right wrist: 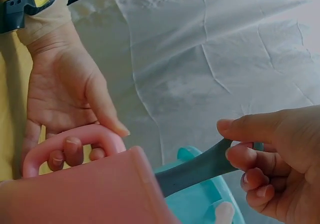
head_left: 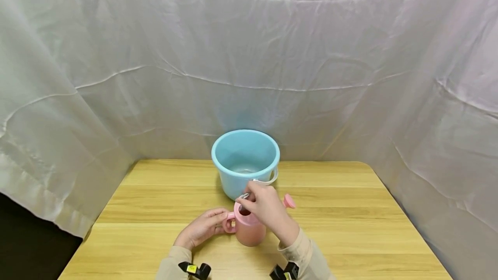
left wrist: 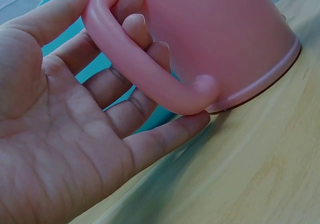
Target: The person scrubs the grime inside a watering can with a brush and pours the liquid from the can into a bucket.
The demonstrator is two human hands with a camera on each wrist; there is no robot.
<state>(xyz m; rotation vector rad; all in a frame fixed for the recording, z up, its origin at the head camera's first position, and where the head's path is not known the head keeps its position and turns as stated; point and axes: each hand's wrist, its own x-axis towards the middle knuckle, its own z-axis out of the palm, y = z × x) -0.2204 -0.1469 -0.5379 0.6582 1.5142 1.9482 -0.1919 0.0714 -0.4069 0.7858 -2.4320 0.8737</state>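
Note:
A pink watering can (head_left: 250,233) stands on the table, its round sprinkler head (head_left: 288,201) pointing right. My left hand (head_left: 204,227) grips the can's looped handle (left wrist: 132,59), with fingers passed through the loop and the thumb at its top. Above the can's opening, my right hand (head_left: 268,211) pinches the end of a flat grey handle (right wrist: 195,169) between thumb and fingers. That handle has a hole near its end and slants down into the can, where the lower part of the tool is hidden.
Just behind the can stands a light blue bucket (head_left: 229,182) with a white carrying handle (head_left: 275,177) hanging at its right front. Under everything is a wooden table (head_left: 350,224), and a pale grey curtain (head_left: 249,55) surrounds its back and sides.

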